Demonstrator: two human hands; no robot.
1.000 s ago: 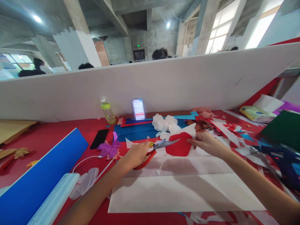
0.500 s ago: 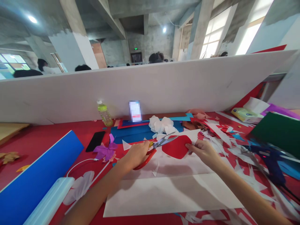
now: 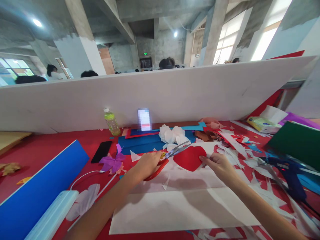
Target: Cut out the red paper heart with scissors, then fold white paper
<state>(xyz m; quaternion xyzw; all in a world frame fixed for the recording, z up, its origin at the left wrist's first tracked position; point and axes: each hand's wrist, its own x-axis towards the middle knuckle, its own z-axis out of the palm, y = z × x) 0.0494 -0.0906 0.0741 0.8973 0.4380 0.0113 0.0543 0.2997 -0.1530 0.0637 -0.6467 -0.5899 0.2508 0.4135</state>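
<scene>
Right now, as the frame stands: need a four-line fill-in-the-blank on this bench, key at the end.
1. The left hand holds a pair of ____.
2. The right hand pinches a flat piece coloured ____.
3. The bottle has a ____ cap.
4. In view, the glue gun lies to the ____ of the hands.
Missing: scissors; red; white; right.

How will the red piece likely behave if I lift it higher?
The red piece looks like a thin sheet, so it should be light. The right hand pinches only its right edge, so the far side may droop, though it looks fairly flat. It could snag on the scissors, whose blades sit close to its upper left edge.
</scene>
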